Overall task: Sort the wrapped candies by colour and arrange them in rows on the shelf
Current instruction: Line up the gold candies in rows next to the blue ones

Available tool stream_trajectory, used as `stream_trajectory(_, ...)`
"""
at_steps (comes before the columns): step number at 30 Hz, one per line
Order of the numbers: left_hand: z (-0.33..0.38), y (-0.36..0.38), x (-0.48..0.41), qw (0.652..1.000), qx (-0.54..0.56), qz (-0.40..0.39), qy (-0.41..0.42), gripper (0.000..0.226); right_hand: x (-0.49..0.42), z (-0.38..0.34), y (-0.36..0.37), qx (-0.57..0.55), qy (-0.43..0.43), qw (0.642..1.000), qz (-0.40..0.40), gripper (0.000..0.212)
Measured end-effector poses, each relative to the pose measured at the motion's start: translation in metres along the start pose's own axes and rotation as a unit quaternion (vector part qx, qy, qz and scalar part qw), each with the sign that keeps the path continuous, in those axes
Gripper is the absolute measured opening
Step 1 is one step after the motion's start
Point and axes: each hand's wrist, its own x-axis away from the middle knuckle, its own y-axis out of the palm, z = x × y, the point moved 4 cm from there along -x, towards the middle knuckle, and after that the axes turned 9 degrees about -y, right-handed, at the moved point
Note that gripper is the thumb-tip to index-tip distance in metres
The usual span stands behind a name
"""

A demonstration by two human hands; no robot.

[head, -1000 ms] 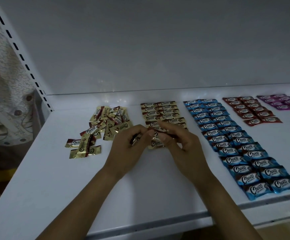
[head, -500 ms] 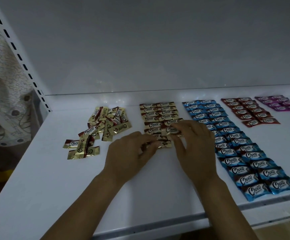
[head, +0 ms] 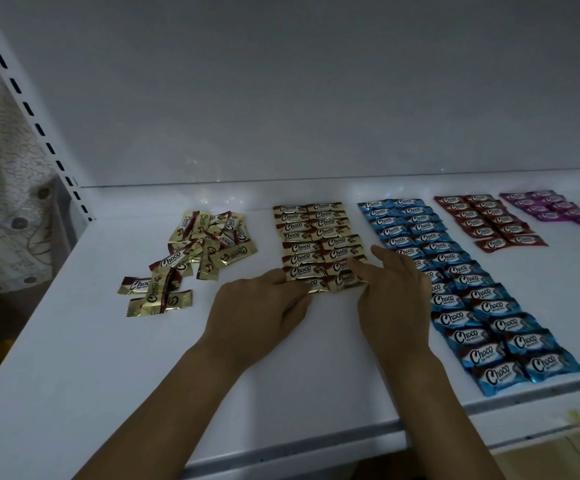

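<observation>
Gold-wrapped candies [head: 316,237] are lining up in a double row on the shelf [head: 143,358], the right hand [head: 396,299] pressing straight fingers on the nearest pair [head: 342,280] to square it, while the left hand [head: 261,306] is curling its fingers at the pair's end, any grip hidden.

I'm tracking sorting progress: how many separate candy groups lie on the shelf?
5: loose gold pile far left, gold rows centre, then blue rows, red rows, and purple rows far right, possibly cut off by the frame.
</observation>
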Motion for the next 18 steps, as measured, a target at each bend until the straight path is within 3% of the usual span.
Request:
stream_trajectory(10, -0.001, 0.003, 0.001, 1.0, 0.001, -0.011, 0.001, 0.032, -0.001, -0.004, -0.001, -0.046, -0.047, 0.997, 0.027, 0.039)
stream_trajectory(13, 0.003, -0.005, -0.002, 0.988, 0.139, 0.008, -0.061, 0.033, -0.002, -0.006, -0.003, -0.138, -0.039, 0.988, 0.056, 0.037)
stream_trajectory(14, 0.003, -0.008, -0.004, 0.961, 0.252, 0.005, -0.109, 0.034, -0.002, -0.009, -0.004, -0.214, -0.024, 0.975, 0.05, 0.033)
stream_trajectory(15, 0.002, -0.01, -0.006, 0.911, 0.38, -0.013, -0.161, 0.037, -0.003, -0.015, -0.005, -0.293, -0.009, 0.955, 0.033, 0.025)
stream_trajectory(16, 0.002, -0.011, -0.007, 0.843, 0.495, -0.038, -0.208, 0.04, -0.002, -0.022, -0.005, -0.351, -0.001, 0.937, 0.008, 0.019)
stream_trajectory(18, 0.001, -0.009, -0.01, 0.722, 0.641, -0.069, -0.253, 0.038, 0.0, -0.038, -0.004, -0.385, -0.015, 0.921, -0.052, 0.029)
